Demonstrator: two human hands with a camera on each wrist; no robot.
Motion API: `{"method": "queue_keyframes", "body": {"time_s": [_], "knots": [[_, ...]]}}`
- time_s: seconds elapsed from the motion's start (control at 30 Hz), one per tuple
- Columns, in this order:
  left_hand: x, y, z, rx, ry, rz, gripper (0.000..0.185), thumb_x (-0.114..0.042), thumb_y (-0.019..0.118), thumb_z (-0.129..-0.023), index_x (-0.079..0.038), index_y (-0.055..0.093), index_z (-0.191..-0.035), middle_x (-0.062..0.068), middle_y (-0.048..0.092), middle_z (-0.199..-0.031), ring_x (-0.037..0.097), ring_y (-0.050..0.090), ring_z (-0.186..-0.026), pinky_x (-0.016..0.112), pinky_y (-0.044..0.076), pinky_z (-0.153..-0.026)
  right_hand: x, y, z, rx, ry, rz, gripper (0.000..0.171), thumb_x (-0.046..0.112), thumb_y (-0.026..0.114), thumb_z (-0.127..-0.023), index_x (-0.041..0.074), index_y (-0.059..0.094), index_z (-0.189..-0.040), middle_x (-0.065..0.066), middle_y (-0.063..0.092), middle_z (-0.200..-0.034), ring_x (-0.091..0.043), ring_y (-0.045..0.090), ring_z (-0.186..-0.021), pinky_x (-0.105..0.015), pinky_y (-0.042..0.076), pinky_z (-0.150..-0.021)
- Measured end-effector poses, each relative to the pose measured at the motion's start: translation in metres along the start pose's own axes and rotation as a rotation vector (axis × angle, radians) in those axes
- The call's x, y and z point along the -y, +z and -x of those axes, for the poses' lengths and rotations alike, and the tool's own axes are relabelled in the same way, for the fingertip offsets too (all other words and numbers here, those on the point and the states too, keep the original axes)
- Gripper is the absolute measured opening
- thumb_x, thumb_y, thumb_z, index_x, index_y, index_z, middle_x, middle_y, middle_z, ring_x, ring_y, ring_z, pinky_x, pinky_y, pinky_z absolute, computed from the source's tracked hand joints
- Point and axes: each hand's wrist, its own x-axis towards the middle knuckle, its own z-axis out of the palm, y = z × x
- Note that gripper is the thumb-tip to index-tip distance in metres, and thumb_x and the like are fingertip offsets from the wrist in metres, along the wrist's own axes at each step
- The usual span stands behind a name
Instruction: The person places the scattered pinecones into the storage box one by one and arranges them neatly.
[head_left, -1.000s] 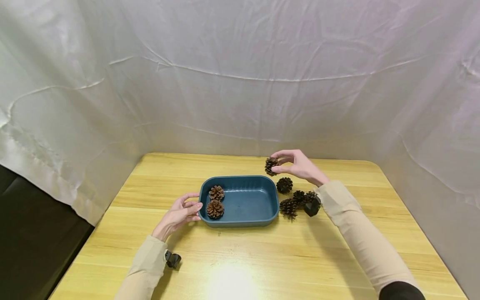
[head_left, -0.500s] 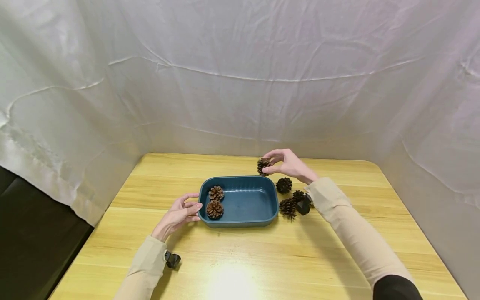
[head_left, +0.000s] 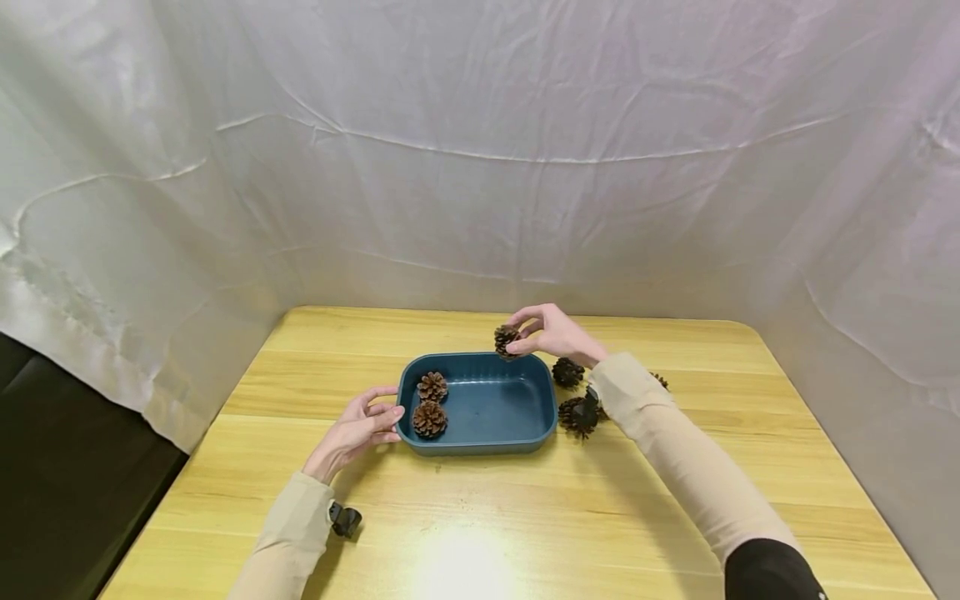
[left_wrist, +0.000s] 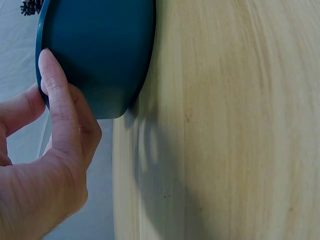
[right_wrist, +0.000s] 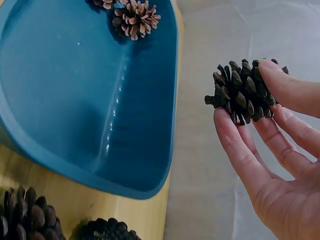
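Pinecone (right_wrist: 241, 91) pinched in right hand (head_left: 557, 333) above blue tray's (head_left: 480, 442) far rim; likely light, stiff, brittle-scaled; best gripped across the body; left hand (head_left: 354, 432) clasps tray's rim on worktop (head_left: 465, 517).

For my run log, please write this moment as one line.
right hand: pinches cone over tray rim | left hand: holds tray | tray: two cones
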Motion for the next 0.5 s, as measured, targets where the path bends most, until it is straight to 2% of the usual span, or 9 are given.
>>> {"method": "queue_keyframes", "body": {"time_s": [0.3,0.5], "knots": [[0.000,0.000,0.000,-0.002,-0.002,0.004,0.058,-0.002,0.054,-0.102,0.007,0.023,-0.150,0.001,0.060,-0.100,0.005,0.060,-0.072,0.021,0.061,-0.070,-0.001,0.016,-0.010,-0.013,0.006,0.001,0.042,0.008,0.080,-0.085,0.000,0.066,-0.124,-0.017,0.065,-0.127,-0.015,0.064,-0.086,-0.045,0.060,-0.087],[0.000,0.001,0.001,-0.001,-0.002,0.001,0.057,-0.003,0.054,-0.102,0.007,0.024,-0.149,0.001,0.060,-0.101,0.006,0.060,-0.073,0.021,0.062,-0.070,-0.006,0.028,-0.014,-0.029,0.015,-0.006,0.042,0.007,0.080,-0.085,0.000,0.067,-0.123,-0.019,0.065,-0.127,-0.011,0.067,-0.079,-0.054,0.060,-0.091]]}}
